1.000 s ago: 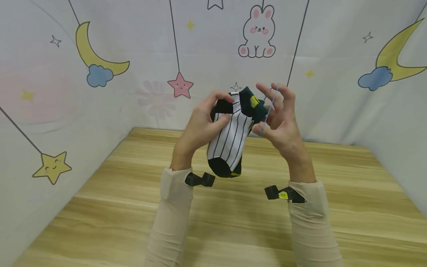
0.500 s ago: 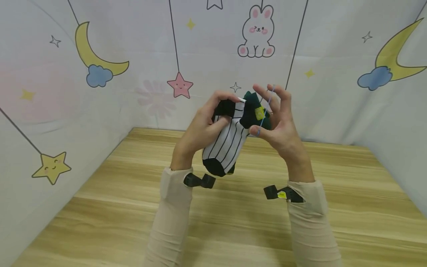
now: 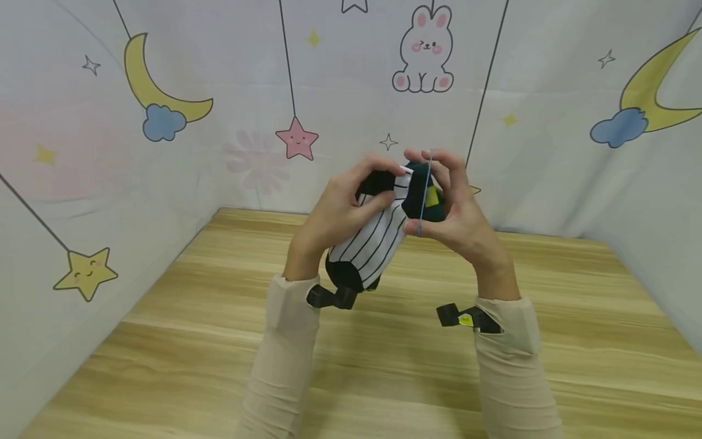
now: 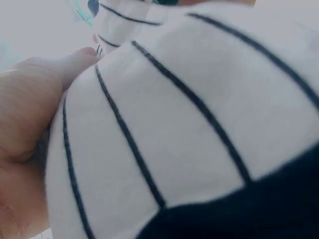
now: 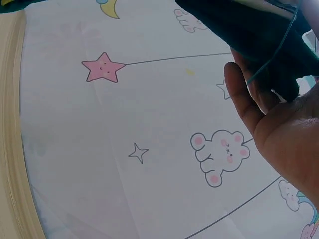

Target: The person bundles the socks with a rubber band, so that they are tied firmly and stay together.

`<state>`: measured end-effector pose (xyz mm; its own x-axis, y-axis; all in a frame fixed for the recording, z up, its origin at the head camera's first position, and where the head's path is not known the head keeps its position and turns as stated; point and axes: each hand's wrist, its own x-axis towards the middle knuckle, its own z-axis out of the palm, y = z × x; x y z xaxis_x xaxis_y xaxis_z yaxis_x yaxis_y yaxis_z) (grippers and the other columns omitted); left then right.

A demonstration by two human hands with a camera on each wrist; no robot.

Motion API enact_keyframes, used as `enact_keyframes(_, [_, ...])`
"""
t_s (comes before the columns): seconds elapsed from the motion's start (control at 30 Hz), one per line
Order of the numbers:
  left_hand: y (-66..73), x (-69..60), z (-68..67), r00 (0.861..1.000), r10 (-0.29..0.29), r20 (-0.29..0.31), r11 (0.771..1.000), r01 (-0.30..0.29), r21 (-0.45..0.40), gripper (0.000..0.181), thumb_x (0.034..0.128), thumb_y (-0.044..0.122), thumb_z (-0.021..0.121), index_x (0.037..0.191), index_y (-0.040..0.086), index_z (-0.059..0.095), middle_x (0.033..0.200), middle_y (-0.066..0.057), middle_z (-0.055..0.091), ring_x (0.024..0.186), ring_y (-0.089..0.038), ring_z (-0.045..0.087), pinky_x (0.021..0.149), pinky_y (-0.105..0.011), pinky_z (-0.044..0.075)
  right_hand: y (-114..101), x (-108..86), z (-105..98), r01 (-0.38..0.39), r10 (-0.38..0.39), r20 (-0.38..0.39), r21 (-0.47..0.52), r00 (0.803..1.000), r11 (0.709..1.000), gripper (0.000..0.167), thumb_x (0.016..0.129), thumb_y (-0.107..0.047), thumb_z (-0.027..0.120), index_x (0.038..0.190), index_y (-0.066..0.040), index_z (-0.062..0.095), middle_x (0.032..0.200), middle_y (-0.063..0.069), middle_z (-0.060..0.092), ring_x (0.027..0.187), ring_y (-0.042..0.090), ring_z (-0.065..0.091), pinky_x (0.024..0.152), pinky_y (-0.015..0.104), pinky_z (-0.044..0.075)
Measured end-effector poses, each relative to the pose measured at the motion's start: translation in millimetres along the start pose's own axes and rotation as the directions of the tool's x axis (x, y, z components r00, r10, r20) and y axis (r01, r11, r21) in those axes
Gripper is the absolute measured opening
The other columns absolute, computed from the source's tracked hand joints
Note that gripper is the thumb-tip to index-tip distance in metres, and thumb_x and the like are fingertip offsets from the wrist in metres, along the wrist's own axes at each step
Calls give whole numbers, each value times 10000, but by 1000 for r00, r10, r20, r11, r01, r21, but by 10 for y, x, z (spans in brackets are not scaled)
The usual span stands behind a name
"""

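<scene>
My left hand (image 3: 337, 210) grips a bundle of socks (image 3: 373, 241) above the table, thumb on the near side. The front sock has black stripes on white and a black toe; its toe end hangs down and left. Dark cuffs with a yellow patch point right, toward my right hand (image 3: 463, 213). A thin blue elastic band (image 3: 424, 198) stretches between the right thumb and fingers, crossing in front of the cuffs. Striped sock fabric (image 4: 174, 114) fills most of the left wrist view. Dark green fabric (image 5: 249, 35) lies near the fingers in the right wrist view.
A wood-grain table (image 3: 400, 366) lies below both hands. Behind it hangs a white backdrop (image 3: 351, 103) printed with moons, stars and a rabbit. Dark camera mounts (image 3: 331, 297) sit on the wrists over beige sleeves (image 3: 285, 360).
The socks have tilted, with the toe end swinging left and the cuffs shifting right and down. My right hand has moved left, bringing the stretched band across the cuffs.
</scene>
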<state>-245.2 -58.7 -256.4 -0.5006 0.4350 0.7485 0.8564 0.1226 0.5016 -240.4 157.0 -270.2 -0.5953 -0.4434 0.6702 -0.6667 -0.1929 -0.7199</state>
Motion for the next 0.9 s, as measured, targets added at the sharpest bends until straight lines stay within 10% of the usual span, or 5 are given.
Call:
enact_keyframes(0.23, [33,8,25,998,3,66,1000,-4,22,274,936,24,684,1197,69,615,1180,-55,653,1046,-147,602,938,-302,484,-24,2,4,-15,21,59,-106,998,994,979,726,-284,891,1420,-45,244,1588,80,337,1411,293,347,989,303,452])
enact_keyframes(0.67, [21,-4,32,995,2,101,996,-11,83,235,932,23,683,1160,75,678,1178,-45,680,1057,-110,616,949,-273,476,-18,17,54,-33,61,66,-357,996,933,761,792,-65,852,1395,-127,391,1418,16,439,1320,219,399,1126,433,248])
enact_keyframes(0.9, [-6,-6,4,993,31,114,998,-38,60,381,956,20,652,1335,54,630,1349,-55,631,1239,-107,570,1046,-295,425,0,18,48,-95,107,27,-270,994,958,589,882,-14,729,1386,-106,437,1332,83,498,1048,258,570,876,311,492])
